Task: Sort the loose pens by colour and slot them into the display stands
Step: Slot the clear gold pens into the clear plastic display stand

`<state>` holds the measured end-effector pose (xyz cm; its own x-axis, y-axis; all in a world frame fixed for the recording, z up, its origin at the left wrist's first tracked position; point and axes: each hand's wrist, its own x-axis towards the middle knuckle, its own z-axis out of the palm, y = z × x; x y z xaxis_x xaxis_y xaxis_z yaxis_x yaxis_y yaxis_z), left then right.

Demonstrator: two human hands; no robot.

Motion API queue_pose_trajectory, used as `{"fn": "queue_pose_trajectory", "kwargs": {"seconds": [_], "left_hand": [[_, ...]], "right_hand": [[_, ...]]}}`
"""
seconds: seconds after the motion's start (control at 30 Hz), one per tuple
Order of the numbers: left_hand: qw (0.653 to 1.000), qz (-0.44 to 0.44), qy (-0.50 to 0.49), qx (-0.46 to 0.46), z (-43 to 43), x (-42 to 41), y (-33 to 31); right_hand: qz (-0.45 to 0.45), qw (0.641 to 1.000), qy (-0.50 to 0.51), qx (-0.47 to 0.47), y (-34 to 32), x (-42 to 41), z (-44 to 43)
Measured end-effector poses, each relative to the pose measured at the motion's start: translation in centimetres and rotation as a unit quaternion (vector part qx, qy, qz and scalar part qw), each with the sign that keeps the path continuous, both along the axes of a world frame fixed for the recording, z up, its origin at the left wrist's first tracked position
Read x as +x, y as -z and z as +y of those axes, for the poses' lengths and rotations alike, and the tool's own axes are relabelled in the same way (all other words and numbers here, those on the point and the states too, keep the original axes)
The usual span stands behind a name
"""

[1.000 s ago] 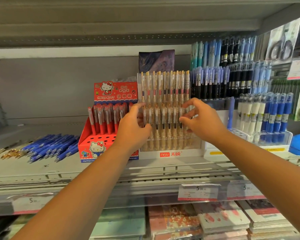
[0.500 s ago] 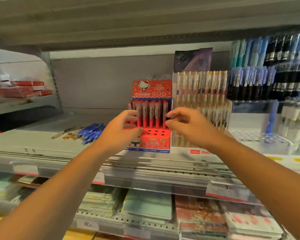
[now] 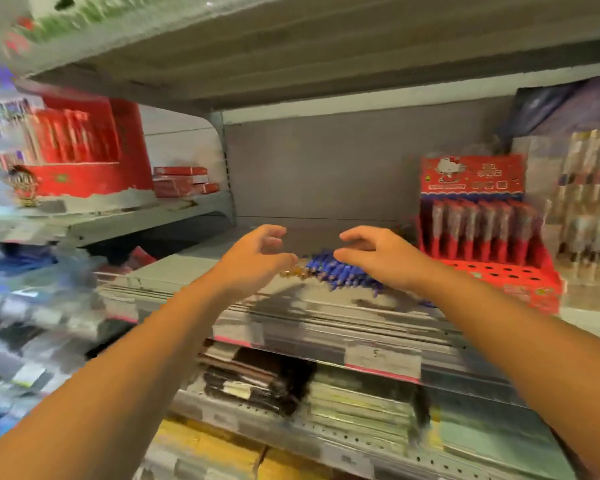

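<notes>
A heap of loose blue pens (image 3: 340, 271) lies on the grey shelf (image 3: 326, 306), with a few gold pens (image 3: 293, 271) at its left end. My left hand (image 3: 253, 258) hovers just left of the heap, fingers loosely curled and holding nothing. Over the right part of the heap hangs my right hand (image 3: 378, 258), also empty, hiding some of the blue pens. The red Hello Kitty display stand (image 3: 482, 237) with red pens is to the right, and a clear stand of gold pens (image 3: 589, 209) stands at the far right. The picture is blurred.
An upper shelf (image 3: 291, 64) hangs overhead. To the left, another shelf bay holds red boxes (image 3: 84, 150). Price tags (image 3: 381, 362) line the shelf's front rail. Stacked notebooks (image 3: 326, 393) fill the shelf below.
My view has swung left. Both hands have left the gold-pen stand, passed the red stand and now hover over the loose blue pens. Neither hand holds anything.
</notes>
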<state>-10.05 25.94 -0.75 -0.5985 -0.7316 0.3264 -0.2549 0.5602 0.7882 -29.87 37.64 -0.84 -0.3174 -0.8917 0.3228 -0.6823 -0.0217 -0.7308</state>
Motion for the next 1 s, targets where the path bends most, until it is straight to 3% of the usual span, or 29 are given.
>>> {"fn": "queue_pose_trajectory", "kwargs": {"seconds": [0.33, 0.4, 0.53, 0.63, 0.8, 0.87, 1.0], "left_hand": [[0.991, -0.134, 0.007, 0.012, -12.9, 2.6, 0.4], [0.985, -0.172, 0.001, 0.003, -14.7, 1.1, 0.5], [0.962, -0.271, 0.010, 0.009, -17.3, -2.8, 0.7], [0.949, -0.315, 0.008, 0.002, -18.4, -5.6, 0.9], [0.915, -0.396, 0.049, 0.065, -17.8, -9.4, 0.1], [0.893, -0.437, 0.085, 0.056, -16.8, -10.3, -0.2], [0.886, -0.447, 0.125, 0.018, -16.0, -11.0, -0.5]], "right_hand": [[0.084, 0.989, 0.012, 0.119, -0.9, 3.3, -12.9], [0.132, 0.974, 0.017, 0.184, -1.4, 2.5, -14.5], [0.264, 0.909, 0.032, 0.320, -1.7, 0.6, -16.7], [0.258, 0.898, 0.035, 0.354, -1.6, -0.7, -17.6], [0.253, 0.899, 0.037, 0.357, -1.6, -1.4, -17.9], [0.244, 0.899, 0.036, 0.361, -1.5, -1.4, -17.7], [0.218, 0.907, 0.048, 0.357, -1.5, -1.2, -17.2]]}}
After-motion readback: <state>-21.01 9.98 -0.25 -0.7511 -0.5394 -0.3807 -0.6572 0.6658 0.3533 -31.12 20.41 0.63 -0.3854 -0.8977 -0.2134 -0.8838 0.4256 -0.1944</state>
